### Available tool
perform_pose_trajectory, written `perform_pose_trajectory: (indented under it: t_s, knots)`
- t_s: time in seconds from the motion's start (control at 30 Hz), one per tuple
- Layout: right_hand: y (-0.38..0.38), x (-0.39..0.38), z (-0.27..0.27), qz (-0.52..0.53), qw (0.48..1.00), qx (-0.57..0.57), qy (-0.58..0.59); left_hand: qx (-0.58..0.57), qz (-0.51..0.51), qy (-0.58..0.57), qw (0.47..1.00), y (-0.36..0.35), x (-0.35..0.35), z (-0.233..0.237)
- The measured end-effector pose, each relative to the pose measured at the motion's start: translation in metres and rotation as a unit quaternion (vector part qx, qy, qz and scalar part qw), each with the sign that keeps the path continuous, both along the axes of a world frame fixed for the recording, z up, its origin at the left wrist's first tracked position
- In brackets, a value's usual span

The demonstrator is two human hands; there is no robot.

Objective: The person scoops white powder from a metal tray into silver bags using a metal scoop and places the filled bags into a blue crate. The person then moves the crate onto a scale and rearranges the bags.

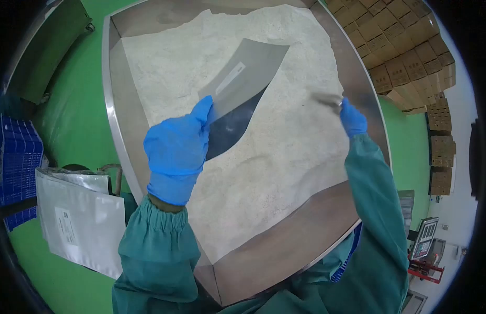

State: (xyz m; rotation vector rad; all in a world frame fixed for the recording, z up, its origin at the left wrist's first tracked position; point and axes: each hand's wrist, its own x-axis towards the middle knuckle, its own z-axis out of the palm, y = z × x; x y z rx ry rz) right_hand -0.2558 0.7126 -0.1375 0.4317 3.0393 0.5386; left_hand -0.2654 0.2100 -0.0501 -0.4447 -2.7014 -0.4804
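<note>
A large metal tray [285,230] holds a wide bed of white powder [264,183]. My left hand [177,152], in a blue glove, grips the lower left edge of a silver bag [253,65] with a white label. The bag is tilted over the powder, its dark side partly showing below. At the tray's right side, my right hand [353,118], also gloved in blue, is closed round the handle of a metal tool [326,98]. The tool's head is blurred by motion, so its shape cannot be made out.
Silver bags [86,220] with a label stand left of the tray, beside a blue crate [20,167]. A metal cart [49,52] is at the upper left. Stacked cardboard boxes [405,63] line the upper right. A scale display [425,238] stands at the lower right.
</note>
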Motion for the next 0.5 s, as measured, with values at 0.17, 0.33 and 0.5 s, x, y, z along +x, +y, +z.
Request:
perform_pose_trajectory:
  t_s: [0.17, 0.33, 0.5]
  knots:
    - [0.022, -0.025, -0.153, -0.147, 0.979, -0.137, -0.031, 0.046, -0.018, -0.014, 0.999, 0.0, -0.004, -0.003]
    - [-0.17, 0.064, -0.152, 0.086, 0.922, -0.26, -0.275, -0.005, -0.003, -0.056, 0.998, 0.0, -0.004, 0.002]
    - [-0.24, 0.123, -0.187, 0.161, 0.863, -0.284, -0.385, -0.018, -0.021, -0.087, 0.996, -0.003, -0.001, -0.009]
